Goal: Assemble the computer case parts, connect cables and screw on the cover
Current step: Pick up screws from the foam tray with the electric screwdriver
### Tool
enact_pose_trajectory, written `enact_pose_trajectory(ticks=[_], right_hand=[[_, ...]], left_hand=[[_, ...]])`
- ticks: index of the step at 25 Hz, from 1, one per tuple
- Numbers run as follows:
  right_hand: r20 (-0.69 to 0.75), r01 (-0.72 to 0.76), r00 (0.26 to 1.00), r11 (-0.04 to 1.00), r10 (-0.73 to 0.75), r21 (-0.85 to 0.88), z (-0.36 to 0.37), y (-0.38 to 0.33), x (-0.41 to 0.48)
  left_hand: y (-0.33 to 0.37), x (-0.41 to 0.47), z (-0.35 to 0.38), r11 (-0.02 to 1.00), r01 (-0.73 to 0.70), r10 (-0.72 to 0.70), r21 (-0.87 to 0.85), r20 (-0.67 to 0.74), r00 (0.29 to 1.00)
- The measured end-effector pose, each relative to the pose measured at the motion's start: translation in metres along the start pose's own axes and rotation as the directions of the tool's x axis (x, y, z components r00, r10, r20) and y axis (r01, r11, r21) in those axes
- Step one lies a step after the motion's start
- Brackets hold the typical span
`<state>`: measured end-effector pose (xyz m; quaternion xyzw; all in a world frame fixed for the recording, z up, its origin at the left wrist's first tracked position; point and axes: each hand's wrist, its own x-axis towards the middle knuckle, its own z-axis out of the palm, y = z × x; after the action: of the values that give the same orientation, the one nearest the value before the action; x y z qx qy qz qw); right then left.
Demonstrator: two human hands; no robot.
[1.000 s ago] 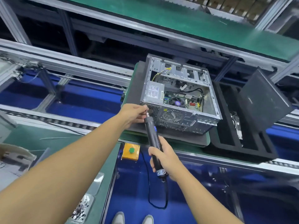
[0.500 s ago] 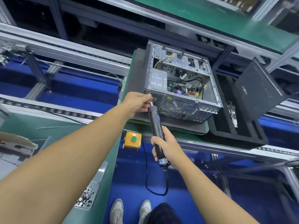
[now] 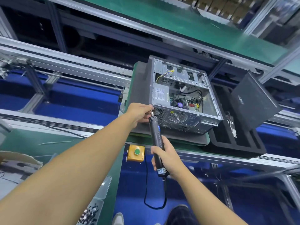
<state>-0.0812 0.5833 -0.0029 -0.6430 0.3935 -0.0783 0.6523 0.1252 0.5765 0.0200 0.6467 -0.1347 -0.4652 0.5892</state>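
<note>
Left fingers: the fingers (image 3: 146, 109) of the left hand (image 3: 138, 113) were pressed together in a pinch at the silver bit of the black corded electric screwdriver (image 3: 155, 132). Whether a screw sat between them could not be told.
Right fingers: the right hand (image 3: 167, 158) was wrapped around the lower barrel of the screwdriver, fingers curled tight and thumb across it.
Driver axis: its long axis ran from the right hand up and away, leaning slightly left, with the bit at the top.
Case: the open grey metal computer case (image 3: 183, 101) stood on a grey mat (image 3: 141, 85) near the front edge of the green tabletop (image 3: 193, 149), its perforated rear face toward the person.
Relation: the upper left corner of that rear face lay just beyond the bit, in line with the axis. The left hand was the nearer one and touched the corner, so I judged that a straight push would seat the bit.
Cover: the black flat side panel (image 3: 253, 101) leaned in a black foam tray (image 3: 235, 143) to the right, not yet fitted.
Change: compared with half a second earlier, both grips and the bit's place at the corner were the same, and only the view had shifted.
</note>
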Motion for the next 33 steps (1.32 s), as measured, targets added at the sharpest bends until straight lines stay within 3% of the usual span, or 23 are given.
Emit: enact_pose_trajectory(ticks=[14, 21, 33], right_hand=[[-0.006, -0.020, 1.000, 1.000, 0.020, -0.004, -0.006, 0.009, -0.001], [-0.040, -0.004, 0.999, 0.997, 0.007, 0.080, 0.002, 0.010, 0.005], [-0.039, 0.005, 0.999, 0.997, -0.002, 0.077, 0.007, 0.013, 0.015]], left_hand=[[-0.017, 0.020, 0.010, 0.998, -0.006, 0.005, 0.064, 0.007, 1.000], [-0.016, 0.013, 0.023, 0.995, 0.078, -0.078, -0.067, -0.006, 0.997], [-0.019, 0.024, 0.019, 0.995, 0.069, -0.071, -0.072, -0.026, 0.997]])
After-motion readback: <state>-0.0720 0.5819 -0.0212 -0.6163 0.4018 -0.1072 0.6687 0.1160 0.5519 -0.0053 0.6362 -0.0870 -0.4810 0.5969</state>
